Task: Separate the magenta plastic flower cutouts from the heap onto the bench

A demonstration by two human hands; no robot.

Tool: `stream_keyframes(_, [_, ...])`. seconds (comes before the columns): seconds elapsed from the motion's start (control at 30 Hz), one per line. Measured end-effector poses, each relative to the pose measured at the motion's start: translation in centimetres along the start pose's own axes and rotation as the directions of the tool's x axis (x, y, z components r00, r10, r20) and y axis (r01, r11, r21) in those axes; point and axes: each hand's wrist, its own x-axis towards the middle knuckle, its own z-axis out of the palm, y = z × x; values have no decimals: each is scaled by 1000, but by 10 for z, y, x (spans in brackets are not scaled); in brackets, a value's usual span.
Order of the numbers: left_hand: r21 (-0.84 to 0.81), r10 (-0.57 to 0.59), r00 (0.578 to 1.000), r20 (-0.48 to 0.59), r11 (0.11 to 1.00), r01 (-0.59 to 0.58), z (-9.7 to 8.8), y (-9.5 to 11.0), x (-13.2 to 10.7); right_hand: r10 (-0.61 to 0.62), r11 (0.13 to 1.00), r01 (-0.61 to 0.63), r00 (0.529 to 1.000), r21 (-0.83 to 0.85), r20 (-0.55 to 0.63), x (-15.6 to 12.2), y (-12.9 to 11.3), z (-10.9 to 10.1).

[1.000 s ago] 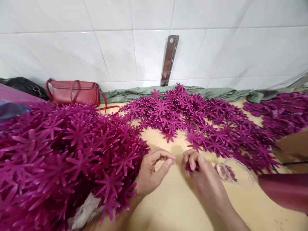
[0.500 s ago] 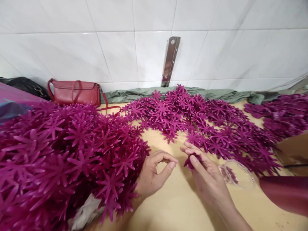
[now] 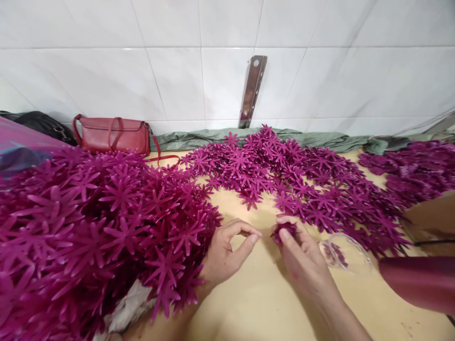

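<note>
I see my right hand (image 3: 302,258) pinching a small purple flower (image 3: 284,230) over the tan table (image 3: 256,303), while my left hand (image 3: 227,253) curls half open, holding nothing, just beside the big purple flower pile (image 3: 99,237).

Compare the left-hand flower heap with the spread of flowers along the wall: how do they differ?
The left heap is piled deep and bulky; the far spread lies thin, with bare table at its edges. The left heap touches the left hand; the far spread lies just beyond the right hand. Both are the same magenta star-shaped flowers.
</note>
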Motion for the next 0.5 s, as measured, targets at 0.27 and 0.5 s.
stream_keyframes(0.27, [-5,0,1000,0,1000,0,0,0,1,-44,999,44,995,-1,91,4,3,1])
stream_keyframes(0.5, [14,-28,1000,-10,1000,28,0,0,1,0,1000,1,999,-29,32,-4,-6,11])
